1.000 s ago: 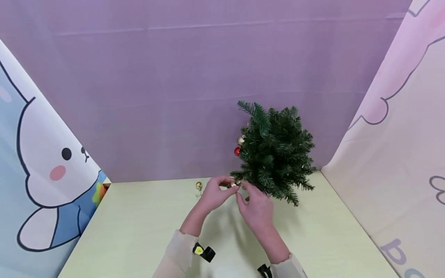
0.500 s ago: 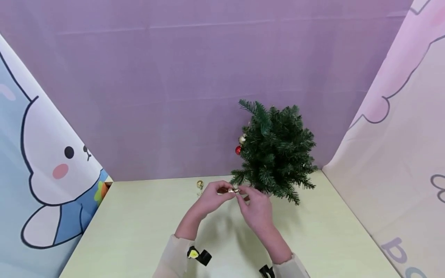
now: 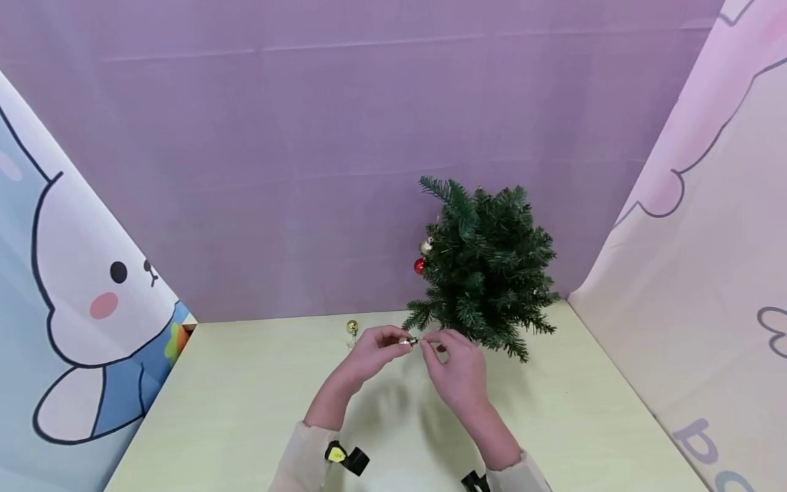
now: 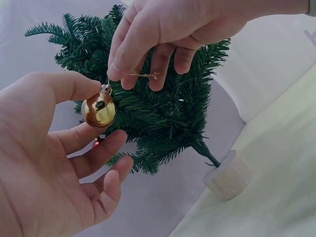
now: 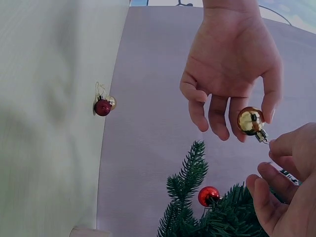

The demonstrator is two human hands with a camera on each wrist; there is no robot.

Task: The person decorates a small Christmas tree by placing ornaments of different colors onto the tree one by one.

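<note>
My left hand holds a shiny gold Christmas ball between thumb and forefinger, its other fingers loosely bent. At the ball's metal cap, my right hand pinches the thin gold hanging string, whose knotted end sticks out past the fingers in the left wrist view. Both hands are above the table, in front of a small green Christmas tree. A red ball and a pale gold ball hang at the tree's left side.
On the table, left of the tree, lie a dark red ball and a gold ball with strings. The tree has a round wooden base. A purple cloth hangs behind, with printed cloths at both sides.
Both hands have come slightly down and toward me with the gold ball. Their fingertips stand a little farther apart now, and the ball's cap points to the right hand.
</note>
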